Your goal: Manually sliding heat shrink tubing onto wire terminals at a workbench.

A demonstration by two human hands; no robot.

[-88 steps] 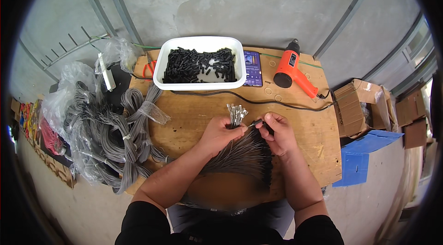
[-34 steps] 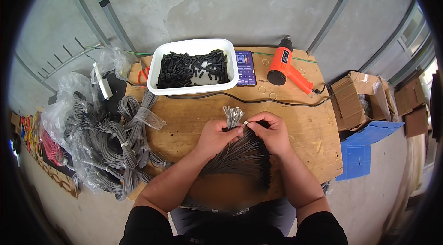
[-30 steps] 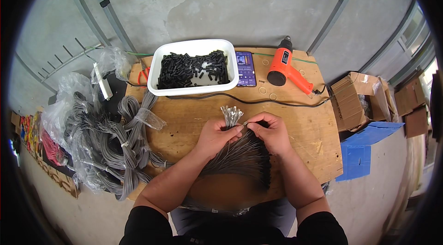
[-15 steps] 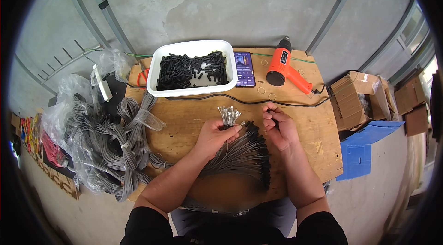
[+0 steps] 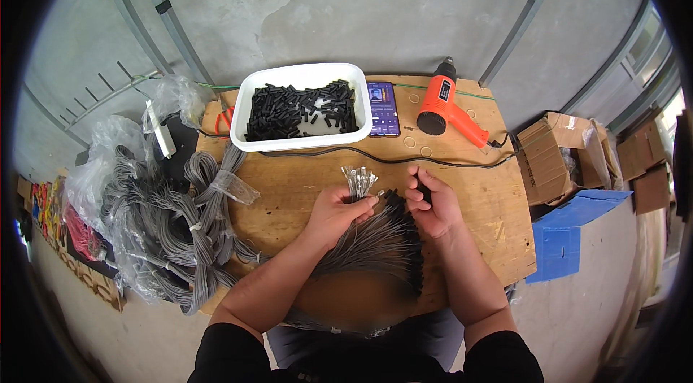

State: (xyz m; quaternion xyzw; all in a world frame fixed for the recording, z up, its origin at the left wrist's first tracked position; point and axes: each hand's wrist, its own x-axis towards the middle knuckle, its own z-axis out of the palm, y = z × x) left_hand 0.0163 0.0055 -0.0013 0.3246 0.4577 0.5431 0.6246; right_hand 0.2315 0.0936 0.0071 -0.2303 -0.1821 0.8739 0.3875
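My left hand (image 5: 335, 211) is closed around a bundle of grey wires, with their metal terminals (image 5: 359, 179) standing up above the fingers. One terminal (image 5: 380, 194) pokes out at the thumb tip. Off to the right, my right hand (image 5: 435, 204) is curled around black sleeves (image 5: 423, 189), their number hidden by the fingers. Between and below the hands a fan of grey wires (image 5: 361, 242) lies across the table, many ending in black sleeves (image 5: 413, 253) along its right edge.
A white tub (image 5: 242, 139) of loose black sleeves stands behind the hands, beside a phone (image 5: 384, 110) and an orange heat gun (image 5: 440, 105). A black cord (image 5: 325, 150) crosses the wooden table (image 5: 498, 202). Coiled grey wires (image 5: 188, 238) pile up left; cardboard boxes (image 5: 552, 159) stand right.
My right hand has shifted slightly, its fingers rolling so that more of the black sleeves shows. The left hand and its wires have stayed in place.
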